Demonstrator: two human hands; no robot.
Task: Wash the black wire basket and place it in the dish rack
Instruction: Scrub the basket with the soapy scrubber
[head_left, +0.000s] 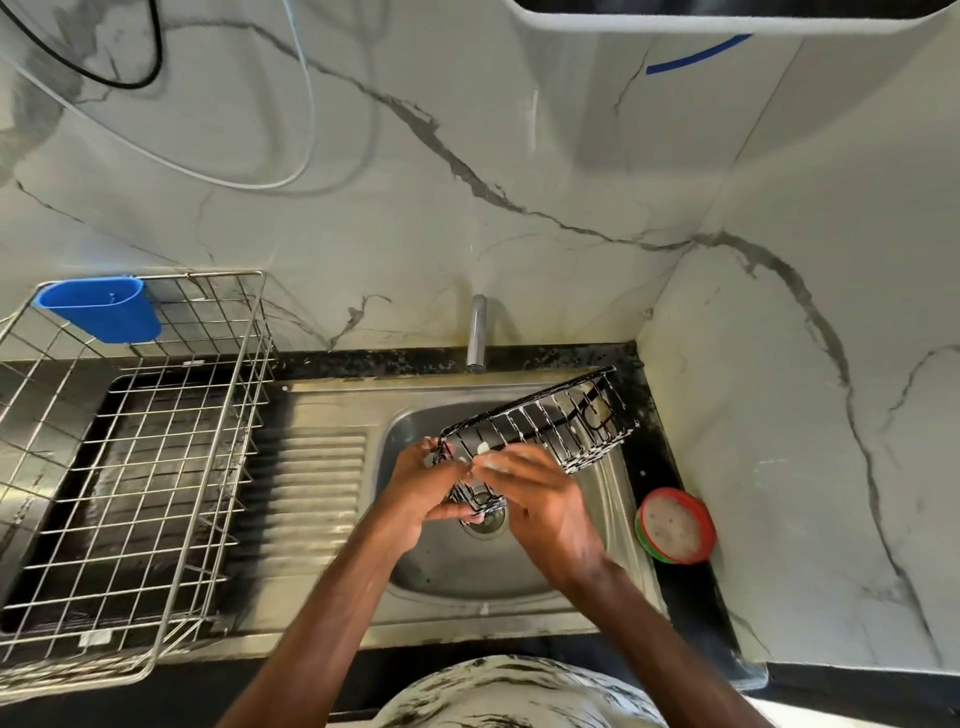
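Observation:
The black wire basket (561, 423) is tilted over the steel sink (613, 499), flecked with white soap foam. Its far end points up toward the right and its near end hangs low above the drain. My left hand (423, 491) grips the near end of the basket from the left. My right hand (537, 491) lies on the basket's near side, its foamy fingers pressed against the wires; something pale shows under its fingertips. The metal dish rack (130, 467) stands on the left of the counter.
A blue plastic cup (101, 306) hangs on the rack's back corner. The tap (477, 332) rises behind the sink. A red and green soap tub (675, 525) sits on the dark counter to the right of the sink. The ribbed drainboard (306, 478) lies between rack and basin.

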